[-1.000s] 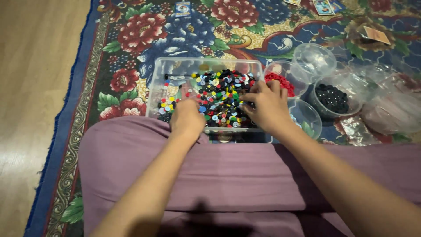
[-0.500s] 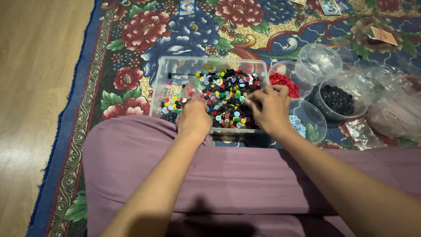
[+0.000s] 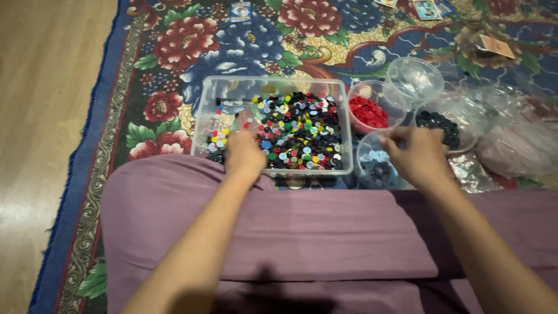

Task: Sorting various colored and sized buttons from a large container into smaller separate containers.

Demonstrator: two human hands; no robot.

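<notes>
Buttons (image 3: pixel 299 131) of many colours fill the clear plastic tray (image 3: pixel 343 125) set on a floral carpet (image 3: pixel 174 52), seen from my headset view down over purple-clad knees (image 3: pixel 279 232). My left hand (image 3: pixel 244 154) rests at the tray's near edge, fingers curled down into the mixed pile; I cannot tell whether it has hold of any. My right hand (image 3: pixel 415 154) hangs over the small round tub of pale blue buttons (image 3: pixel 375 163) just right of the tray, fingers loosely bunched, and whether a button sits between them is hidden. Beyond it stand a tub of red buttons (image 3: pixel 369 110), a tub of dark buttons (image 3: pixel 439 125) and an empty clear tub (image 3: pixel 415 78).
</notes>
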